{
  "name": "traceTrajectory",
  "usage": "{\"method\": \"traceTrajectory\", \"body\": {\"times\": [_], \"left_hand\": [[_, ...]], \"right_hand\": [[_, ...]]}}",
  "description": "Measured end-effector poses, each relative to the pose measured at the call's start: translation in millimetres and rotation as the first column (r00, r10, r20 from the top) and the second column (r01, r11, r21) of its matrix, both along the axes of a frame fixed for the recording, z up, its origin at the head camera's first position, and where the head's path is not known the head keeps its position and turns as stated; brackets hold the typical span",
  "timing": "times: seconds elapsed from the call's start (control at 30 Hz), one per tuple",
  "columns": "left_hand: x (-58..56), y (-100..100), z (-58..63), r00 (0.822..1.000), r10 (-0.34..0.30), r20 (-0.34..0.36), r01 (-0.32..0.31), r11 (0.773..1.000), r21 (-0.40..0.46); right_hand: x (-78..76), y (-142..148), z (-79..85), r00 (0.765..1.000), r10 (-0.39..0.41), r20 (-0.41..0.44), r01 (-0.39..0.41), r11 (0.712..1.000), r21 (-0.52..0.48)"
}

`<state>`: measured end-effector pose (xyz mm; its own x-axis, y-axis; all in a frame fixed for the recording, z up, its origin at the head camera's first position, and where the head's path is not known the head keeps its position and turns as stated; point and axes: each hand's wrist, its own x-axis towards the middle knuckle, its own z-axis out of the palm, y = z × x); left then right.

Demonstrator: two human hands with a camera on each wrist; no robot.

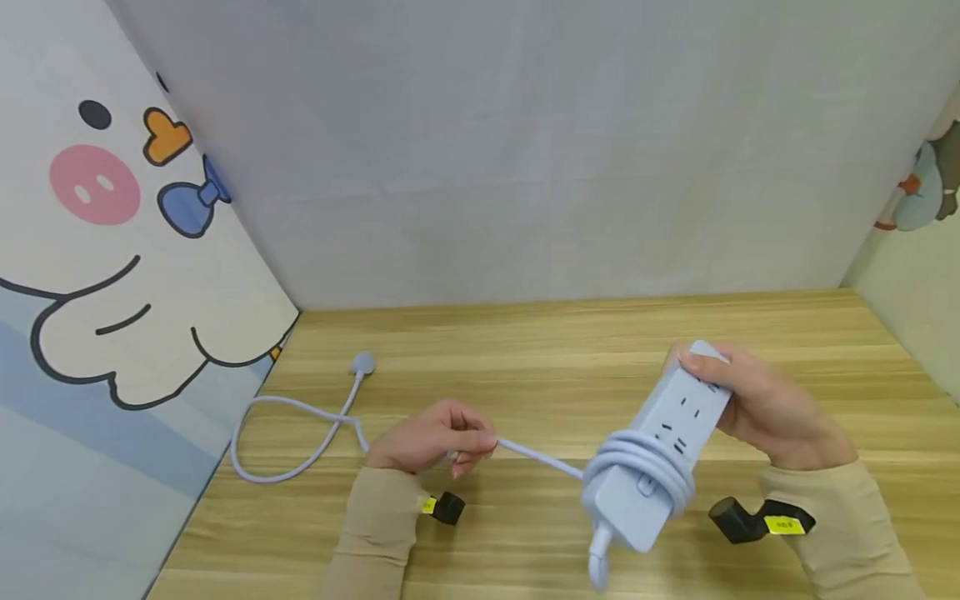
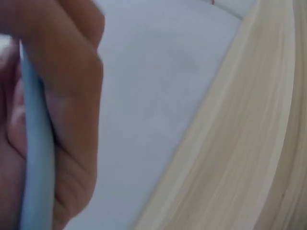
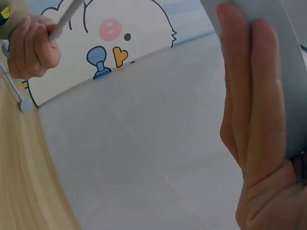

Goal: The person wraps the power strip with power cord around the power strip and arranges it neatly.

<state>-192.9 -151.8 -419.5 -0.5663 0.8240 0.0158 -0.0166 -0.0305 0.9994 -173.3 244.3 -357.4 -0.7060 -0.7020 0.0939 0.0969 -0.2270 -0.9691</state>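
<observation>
First inspector: State the position of the power strip (image 1: 688, 400).

Second inspector: Near right, held up over the counter (image 1: 525, 350) in the right hand (image 1: 776, 412). It sits tilted, far end leaning right, socket face visible from above.

First inspector: Condition of the right hand?

Second inspector: Gripping the strip at its far end. The thumb lies over the socket face; the right wrist view shows two fingers stretched along the strip's pale surface.

First inspector: And the left hand (image 1: 438, 437)?

Second inspector: Narrow, fingers bent, pinching the cord (image 1: 540, 459) left of the strip. The left wrist view confirms the cord passing through the curled fingers. The hands are well apart.

First inspector: Course of the cord?

Second inspector: Several turns wrapped around the near half of the strip, and a bend at its near end. A straight length joins the turns to the left hand. Further left, a loop on the counter crosses itself and ends at the plug (image 1: 363, 363), farther off than the left hand.

First inspector: Surroundings?

Second inspector: A pale grey sheet (image 1: 525, 167) behind the far edge; a cartoon panel (image 1: 90, 250) at left.
</observation>
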Motion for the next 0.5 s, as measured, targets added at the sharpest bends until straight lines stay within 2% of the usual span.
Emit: {"method": "traceTrajectory", "body": {"times": [0.07, 0.13, 0.23, 0.33, 0.4, 0.5], "left_hand": [[1.5, 6.5, 5.0, 0.994, 0.107, 0.012, -0.106, 0.992, -0.064], [2.8, 14.2, 10.6, 0.974, 0.225, 0.021, -0.222, 0.969, -0.110], [5.1, 22.5, 18.0, 0.924, 0.379, 0.041, -0.372, 0.920, -0.122], [8.6, 24.8, 26.2, 0.867, 0.496, 0.048, -0.491, 0.866, -0.095], [12.0, 24.1, 31.8, 0.831, 0.554, 0.048, -0.551, 0.832, -0.068], [19.0, 24.9, 41.9, 0.787, 0.616, 0.041, -0.615, 0.788, -0.033]], "right_hand": [[1.6, -2.7, -1.3, 1.000, 0.021, -0.001, -0.021, 0.998, 0.055], [3.2, -8.2, -2.3, 0.999, 0.040, -0.005, -0.039, 0.992, 0.116], [5.6, -18.5, -2.4, 0.998, 0.035, -0.048, -0.023, 0.974, 0.225], [7.6, -26.6, 0.4, 0.995, -0.012, -0.104, 0.045, 0.946, 0.322], [8.2, -30.5, 3.2, 0.989, -0.052, -0.136, 0.100, 0.922, 0.373], [9.3, -36.7, 6.4, 0.977, -0.124, -0.173, 0.188, 0.885, 0.425]]}}
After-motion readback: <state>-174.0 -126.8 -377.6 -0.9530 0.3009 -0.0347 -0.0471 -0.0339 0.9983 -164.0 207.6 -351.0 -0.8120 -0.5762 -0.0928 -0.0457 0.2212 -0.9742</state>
